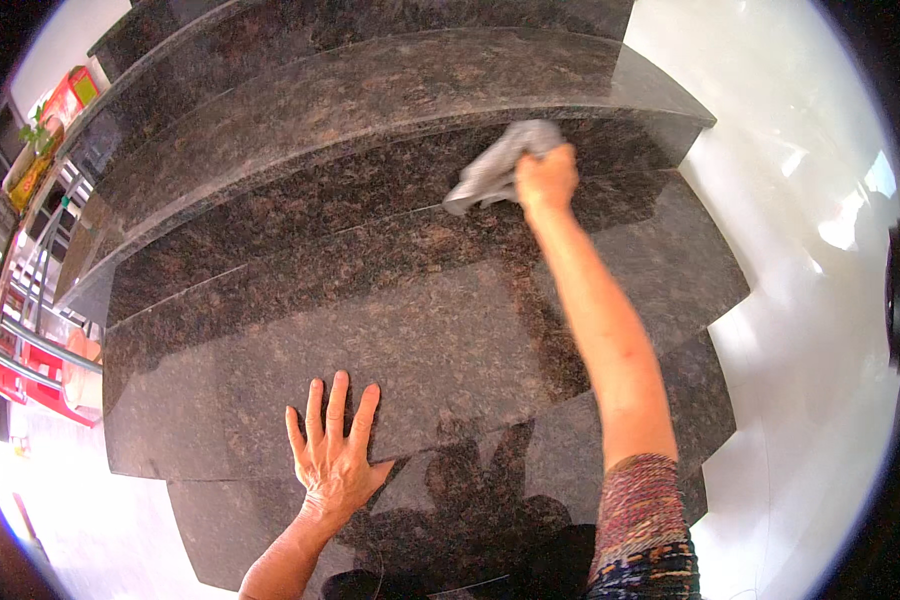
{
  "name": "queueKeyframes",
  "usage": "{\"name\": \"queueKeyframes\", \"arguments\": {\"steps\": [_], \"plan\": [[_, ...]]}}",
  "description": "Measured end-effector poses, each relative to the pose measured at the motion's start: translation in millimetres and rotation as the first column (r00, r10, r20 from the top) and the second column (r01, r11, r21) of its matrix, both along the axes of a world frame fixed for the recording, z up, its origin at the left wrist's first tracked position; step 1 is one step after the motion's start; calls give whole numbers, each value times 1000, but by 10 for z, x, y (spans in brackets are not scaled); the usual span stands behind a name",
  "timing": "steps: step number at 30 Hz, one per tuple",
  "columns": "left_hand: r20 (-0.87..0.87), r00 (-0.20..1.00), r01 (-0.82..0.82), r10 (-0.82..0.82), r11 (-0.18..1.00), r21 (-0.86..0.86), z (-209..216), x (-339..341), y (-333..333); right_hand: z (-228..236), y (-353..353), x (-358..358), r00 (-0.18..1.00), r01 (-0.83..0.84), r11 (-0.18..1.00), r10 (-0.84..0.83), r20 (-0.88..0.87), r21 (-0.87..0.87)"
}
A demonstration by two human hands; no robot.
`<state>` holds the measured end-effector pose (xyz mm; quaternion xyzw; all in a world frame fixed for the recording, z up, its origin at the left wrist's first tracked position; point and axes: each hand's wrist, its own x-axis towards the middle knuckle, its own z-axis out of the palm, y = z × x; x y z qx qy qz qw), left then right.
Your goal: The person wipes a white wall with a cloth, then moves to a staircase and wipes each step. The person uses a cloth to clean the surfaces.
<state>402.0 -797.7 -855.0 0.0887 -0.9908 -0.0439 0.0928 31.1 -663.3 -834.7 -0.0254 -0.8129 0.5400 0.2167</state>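
Observation:
A grey cloth (500, 168) is bunched in my right hand (548, 180), which is closed on it. The cloth lies against the upright riser between two dark speckled stone steps, right of the middle, and its edges are slightly blurred. My right arm is stretched far forward. Nearer to me, my left hand (335, 450) rests flat on the front part of a polished stone tread (370, 340), its fingers spread and nothing in it. The fingertips point up the stairs, and the thumb sticks out to the right, by the tread's front edge.
More dark steps (390, 80) rise beyond, with curved, overhanging edges. A white glossy wall (810, 300) borders the stairs on the right. On the left stand a metal railing (50, 350), a green plant (38, 135) and red items (65, 100). The lower tread reflects a dark silhouette.

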Motion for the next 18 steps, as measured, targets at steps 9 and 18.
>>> {"name": "queueKeyframes", "arguments": {"steps": [9, 18], "plan": [[-7, 1000, -3, 3, 1000, -26, 28, 8, -22, -69, -91, -126, 990, 85, 981, -103, 97, 172], [-23, 999, 40, -41, 999, -12, 5, 10, -70, -163, -1406, 617, 906, -415, 797, 407, -116, -439]]}}
